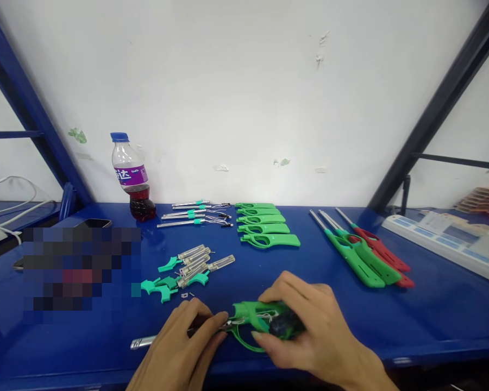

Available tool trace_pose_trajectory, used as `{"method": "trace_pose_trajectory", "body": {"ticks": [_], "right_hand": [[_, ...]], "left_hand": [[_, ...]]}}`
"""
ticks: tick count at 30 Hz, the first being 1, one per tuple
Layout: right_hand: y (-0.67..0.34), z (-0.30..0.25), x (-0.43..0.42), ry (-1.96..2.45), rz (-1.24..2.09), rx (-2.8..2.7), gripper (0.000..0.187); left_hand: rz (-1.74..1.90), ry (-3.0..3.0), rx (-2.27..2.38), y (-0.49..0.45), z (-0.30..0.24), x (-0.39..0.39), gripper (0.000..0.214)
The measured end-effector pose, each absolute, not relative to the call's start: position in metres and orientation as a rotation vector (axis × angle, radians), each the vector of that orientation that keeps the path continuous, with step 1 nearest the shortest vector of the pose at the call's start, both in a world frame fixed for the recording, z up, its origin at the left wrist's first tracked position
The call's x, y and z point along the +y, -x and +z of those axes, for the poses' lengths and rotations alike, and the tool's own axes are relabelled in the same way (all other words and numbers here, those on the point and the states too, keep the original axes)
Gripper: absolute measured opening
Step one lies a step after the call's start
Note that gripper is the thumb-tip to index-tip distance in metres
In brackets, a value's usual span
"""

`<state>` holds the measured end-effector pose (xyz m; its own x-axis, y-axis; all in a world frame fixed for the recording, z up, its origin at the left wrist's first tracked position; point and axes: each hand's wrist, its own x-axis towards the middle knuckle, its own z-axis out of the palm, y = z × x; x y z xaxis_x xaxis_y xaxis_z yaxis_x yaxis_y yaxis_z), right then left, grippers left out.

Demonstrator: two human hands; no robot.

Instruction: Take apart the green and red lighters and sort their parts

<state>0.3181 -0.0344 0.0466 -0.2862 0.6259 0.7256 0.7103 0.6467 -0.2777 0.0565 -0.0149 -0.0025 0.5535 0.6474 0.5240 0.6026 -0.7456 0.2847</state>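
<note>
Near the front edge of the table, my right hand point(313, 326) is wrapped round a green gas lighter handle point(244, 310) with a trigger loop. Thin wires and a dark part point(284, 324) show at the handle, partly hidden by my fingers; I cannot make out what the dark part is. My left hand point(187, 339) is closed, its fingertips pinching the front end of the handle where the metal lighter tube point(143, 342) comes in. The tube's tip sticks out on the left, under my left hand.
Beyond my hands lie clear fuel tanks point(195, 263), teal triggers point(165, 293), wired metal tubes point(183, 222) and green handle shells point(271, 240). Several lighters point(350, 255) lie right, near a white power strip point(444, 244). A drink bottle point(132, 176) stands at the wall point(244, 98).
</note>
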Motion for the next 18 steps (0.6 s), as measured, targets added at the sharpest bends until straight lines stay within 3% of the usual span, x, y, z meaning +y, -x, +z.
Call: {"method": "trace_pose_trajectory", "body": {"ticks": [7, 12, 18], "right_hand": [[-0.349, 0.076, -0.028, 1.103, -0.207, -1.861, 0.029], [-0.369, 0.068, -0.012, 1.324, -0.023, -2.033, 0.024], [-0.382, 0.056, -0.009, 1.542, -0.015, -2.164, 0.031]], "left_hand": [[1.012, -2.78, 1.094, -0.055, -0.002, -0.013, 0.028], [1.053, -2.866, 1.105, -0.053, -0.004, -0.011, 0.03], [1.072, -2.889, 1.119, -0.055, -0.002, -0.009, 0.031]]}}
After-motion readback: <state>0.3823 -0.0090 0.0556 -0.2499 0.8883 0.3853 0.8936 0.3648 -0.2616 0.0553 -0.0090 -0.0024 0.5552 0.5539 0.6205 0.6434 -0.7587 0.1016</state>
